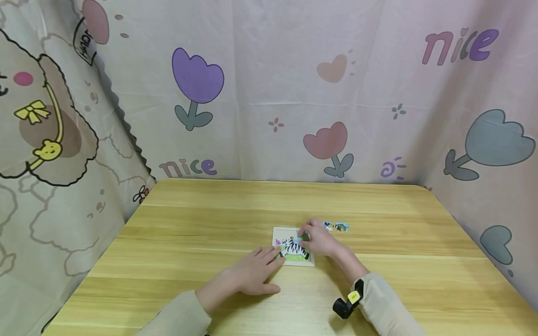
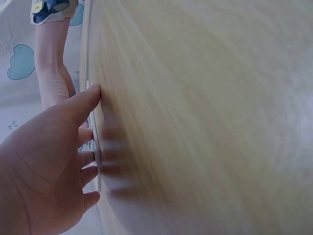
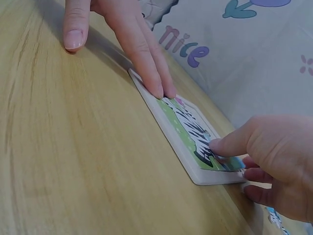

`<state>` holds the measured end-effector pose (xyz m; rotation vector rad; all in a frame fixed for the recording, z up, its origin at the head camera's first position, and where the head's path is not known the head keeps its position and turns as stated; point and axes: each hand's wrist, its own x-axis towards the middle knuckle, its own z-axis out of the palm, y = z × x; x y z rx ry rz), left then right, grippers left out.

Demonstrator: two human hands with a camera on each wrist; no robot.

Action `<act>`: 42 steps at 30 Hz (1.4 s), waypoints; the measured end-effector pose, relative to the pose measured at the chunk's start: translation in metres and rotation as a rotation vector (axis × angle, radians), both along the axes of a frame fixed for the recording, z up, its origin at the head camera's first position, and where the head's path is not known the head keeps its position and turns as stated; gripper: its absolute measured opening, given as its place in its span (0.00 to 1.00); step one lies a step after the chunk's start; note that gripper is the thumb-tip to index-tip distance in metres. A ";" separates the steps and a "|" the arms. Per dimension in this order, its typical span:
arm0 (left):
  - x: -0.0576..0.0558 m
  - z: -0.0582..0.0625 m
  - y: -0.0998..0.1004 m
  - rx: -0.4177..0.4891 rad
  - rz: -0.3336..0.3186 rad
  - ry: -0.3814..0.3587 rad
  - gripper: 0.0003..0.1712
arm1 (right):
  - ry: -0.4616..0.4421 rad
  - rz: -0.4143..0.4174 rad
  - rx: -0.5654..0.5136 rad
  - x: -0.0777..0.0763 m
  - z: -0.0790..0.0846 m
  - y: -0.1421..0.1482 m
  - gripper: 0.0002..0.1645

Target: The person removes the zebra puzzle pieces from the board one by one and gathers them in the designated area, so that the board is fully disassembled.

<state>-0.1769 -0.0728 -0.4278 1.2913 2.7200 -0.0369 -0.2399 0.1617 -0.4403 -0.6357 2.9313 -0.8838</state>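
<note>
A small jigsaw puzzle tray (image 1: 286, 229) with a pale rim lies on the table. Its assembled pieces show a zebra (image 3: 188, 129) on green grass. My left hand (image 1: 257, 272) rests flat, fingers extended, with fingertips on the tray's left side and the thumb apart on the wood. At the tray's upper right corner, my right hand (image 1: 321, 239) pinches a blue-and-green puzzle piece (image 3: 231, 162), its thumb on top and fingers curled at the edge. The fingers partly hide this piece. Just beyond the right hand lie loose puzzle pieces (image 1: 342, 227).
The wooden table (image 1: 201, 219) extends to a curtain (image 1: 269, 70) printed with flowers and words at the back, with more fabric at both sides. A black wrist camera (image 1: 346, 305) is strapped at the right sleeve (image 1: 386, 303).
</note>
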 end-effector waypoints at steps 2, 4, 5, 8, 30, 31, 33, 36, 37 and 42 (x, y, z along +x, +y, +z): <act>0.000 0.000 0.000 -0.003 0.004 -0.002 0.42 | 0.011 0.004 -0.008 0.000 0.000 0.000 0.09; 0.000 0.000 0.000 -0.005 0.006 -0.003 0.42 | 0.024 0.008 -0.012 -0.001 -0.002 0.000 0.09; 0.000 0.000 0.000 -0.007 0.007 -0.005 0.42 | 0.028 0.007 -0.016 -0.001 -0.002 0.000 0.09; 0.000 0.000 0.000 -0.012 0.010 -0.012 0.42 | 0.034 -0.007 -0.039 -0.001 -0.004 0.000 0.11; -0.001 0.002 0.001 0.008 0.017 -0.040 0.42 | 0.010 -0.036 -0.307 -0.004 -0.002 0.012 0.18; 0.000 0.002 0.001 0.008 0.017 -0.039 0.42 | 0.007 -0.038 -0.330 -0.005 -0.002 0.013 0.17; 0.000 0.002 0.001 0.006 0.017 -0.037 0.42 | 0.000 -0.046 -0.360 -0.005 -0.002 0.016 0.16; 0.000 0.002 0.001 0.005 0.017 -0.034 0.42 | 0.009 -0.065 -0.361 -0.005 0.000 0.022 0.16; 0.000 0.002 0.001 0.005 0.017 -0.032 0.42 | 0.012 -0.067 -0.364 -0.005 0.000 0.025 0.16; 0.001 0.001 0.001 0.006 0.020 -0.036 0.42 | -0.005 -0.103 -0.370 -0.004 -0.001 0.040 0.17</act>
